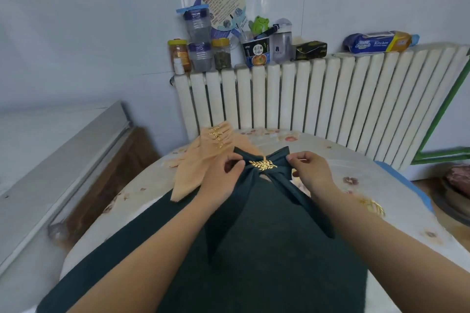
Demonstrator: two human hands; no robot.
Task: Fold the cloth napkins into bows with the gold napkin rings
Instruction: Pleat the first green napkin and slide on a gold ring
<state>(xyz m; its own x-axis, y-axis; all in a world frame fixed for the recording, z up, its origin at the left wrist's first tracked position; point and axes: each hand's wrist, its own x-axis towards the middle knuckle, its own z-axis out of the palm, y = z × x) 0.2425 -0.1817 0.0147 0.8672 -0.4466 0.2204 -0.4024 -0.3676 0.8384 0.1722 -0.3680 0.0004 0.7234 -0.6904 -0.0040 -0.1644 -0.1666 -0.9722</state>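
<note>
White tiles line the wall behind a ribbed white radiator (318, 99), whose top carries jars (221, 54), a noodle cup (256, 52) and a pack of kitchen wipes (376, 42). In front stands a round table (356, 165) under a flower-printed cover. A dark green cloth (254, 262) spreads over its near part. On it lies the green napkin bow (264, 173), cinched by a gold leaf ring (263, 164). The left hand (223, 173) pinches the bow's left loop; the right hand (310, 168) pinches the right loop. Peach napkins with gold rings (203, 157) lie just beyond the left hand. Another gold ring (373, 206) rests near the right forearm.
</note>
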